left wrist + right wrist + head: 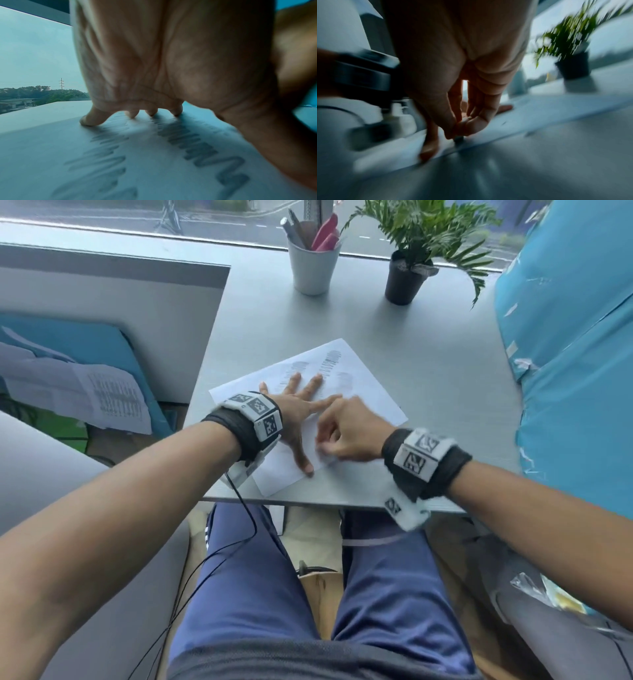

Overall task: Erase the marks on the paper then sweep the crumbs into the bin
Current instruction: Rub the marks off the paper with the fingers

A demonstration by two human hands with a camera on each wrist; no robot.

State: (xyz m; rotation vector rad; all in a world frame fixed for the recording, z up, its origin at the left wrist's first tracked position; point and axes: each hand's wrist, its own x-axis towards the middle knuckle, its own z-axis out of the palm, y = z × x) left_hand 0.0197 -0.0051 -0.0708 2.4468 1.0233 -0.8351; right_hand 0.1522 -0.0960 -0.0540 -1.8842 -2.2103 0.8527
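head: paper lies askew near front edge of table, grey scribbles on far half. left hand flat, fingers spread, pressing paper. right hand curled just beside it, blurred. cup and plant at far edge.
left wrist: fingertips planted on paper, zigzag marks below palm.
right wrist: thumb and fingers pinch small dark eraser against paper edge.

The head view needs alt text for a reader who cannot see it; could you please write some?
A left hand presses spread fingers on a sheet of paper with grey scribbles, while the right hand pinches something small against it. Behind them on the grey desk stand a white pen cup and a potted plant.
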